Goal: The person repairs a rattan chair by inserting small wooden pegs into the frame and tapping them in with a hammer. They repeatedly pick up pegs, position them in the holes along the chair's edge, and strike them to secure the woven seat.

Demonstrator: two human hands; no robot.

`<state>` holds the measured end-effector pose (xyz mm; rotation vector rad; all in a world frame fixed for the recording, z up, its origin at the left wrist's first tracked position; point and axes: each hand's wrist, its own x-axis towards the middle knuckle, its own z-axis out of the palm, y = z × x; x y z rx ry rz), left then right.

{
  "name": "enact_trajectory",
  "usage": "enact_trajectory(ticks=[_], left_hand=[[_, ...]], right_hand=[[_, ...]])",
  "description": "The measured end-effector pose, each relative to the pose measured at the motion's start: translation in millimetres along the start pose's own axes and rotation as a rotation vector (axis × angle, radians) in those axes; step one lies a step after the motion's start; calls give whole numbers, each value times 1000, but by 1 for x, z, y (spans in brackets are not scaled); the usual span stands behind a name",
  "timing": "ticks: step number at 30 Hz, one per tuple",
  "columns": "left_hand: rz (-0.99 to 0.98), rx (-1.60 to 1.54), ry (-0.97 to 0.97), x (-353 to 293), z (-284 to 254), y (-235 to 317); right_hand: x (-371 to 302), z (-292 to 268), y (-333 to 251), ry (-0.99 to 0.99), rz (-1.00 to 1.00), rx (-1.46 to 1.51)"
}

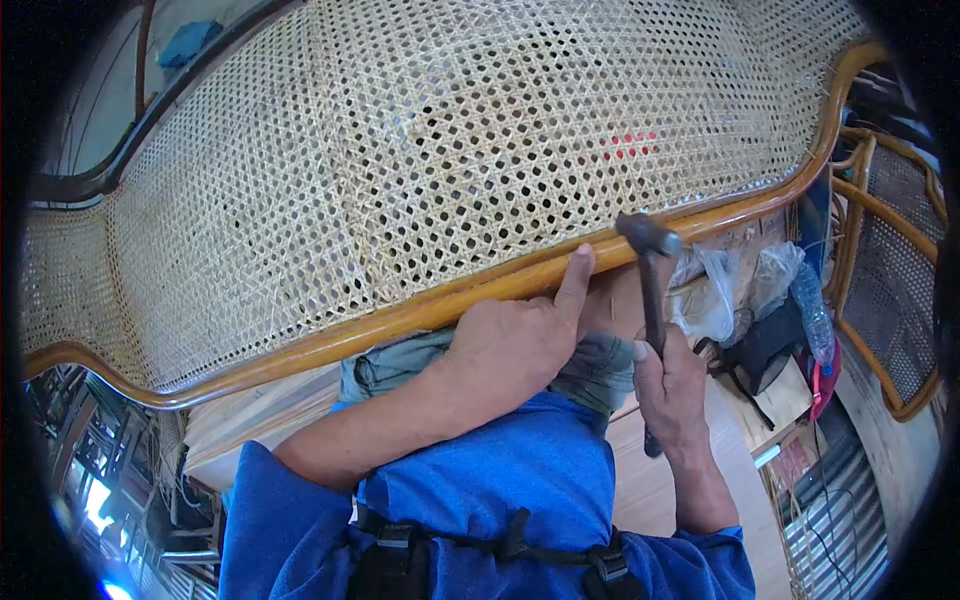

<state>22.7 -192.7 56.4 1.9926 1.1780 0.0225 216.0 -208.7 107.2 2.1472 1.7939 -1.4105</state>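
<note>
A large panel of woven cane [470, 140] spreads across the view, edged by a glossy curved wooden rail [420, 315]. My left hand [520, 340] is at the near side of this rail. Its index finger lies stretched along the wood with the tip at the cane's edge; the other fingers bend in against the rail, partly hidden. In my right hand [675, 390] is a hammer [652, 300], gripped round its dark handle. The hammer head is raised upright just beside the rail, to the right of my left fingertip.
Behind the rail on the right are clear plastic bags [715, 295], a plastic bottle [812, 310] and a black bag [765, 350]. Another cane-and-wood frame [900, 250] stands at the far right. Pale wooden boards [265, 425] lie below the panel. Corrugated metal [835, 520] shows lower right.
</note>
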Motion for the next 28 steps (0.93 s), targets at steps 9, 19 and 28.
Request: enact_trajectory(ticks=[9, 19, 28], left_hand=[[2, -40, 23, 0, 4, -1], [37, -185, 184, -6, 10, -7], [58, -175, 209, -7, 15, -9]], right_hand=[[0, 1, -3, -24, -2, -7], [2, 6, 0, -50, 5, -11], [6, 3, -3, -106, 114, -18]])
